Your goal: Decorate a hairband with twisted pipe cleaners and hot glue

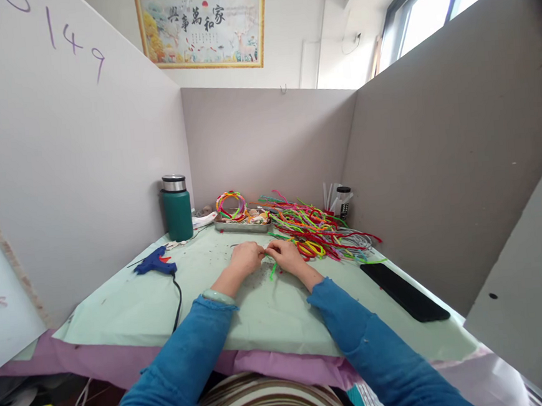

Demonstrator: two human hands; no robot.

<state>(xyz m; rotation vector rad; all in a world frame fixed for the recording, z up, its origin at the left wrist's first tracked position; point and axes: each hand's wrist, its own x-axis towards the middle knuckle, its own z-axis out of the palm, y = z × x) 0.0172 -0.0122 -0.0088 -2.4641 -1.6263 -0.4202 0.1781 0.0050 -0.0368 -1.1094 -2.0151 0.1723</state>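
Observation:
My left hand (246, 258) and my right hand (285, 255) meet over the middle of the pale green mat (119, 302), fingers pinched together. Between them they hold a thin green pipe cleaner (272, 270), whose loose end hangs down toward me. Both forearms wear blue sleeves, and a pale bangle (218, 296) circles my left wrist. Just to the right of my right hand lies a heap of coloured pipe cleaners (315, 227) in red, green, yellow and pink.
A blue glue gun (155, 263) with a black cord lies left. A green flask (176, 208) stands at the back left beside a metal tray (242, 224) bearing a coloured ring (230, 203). A black phone (404, 291) lies right. Grey partition walls enclose the desk.

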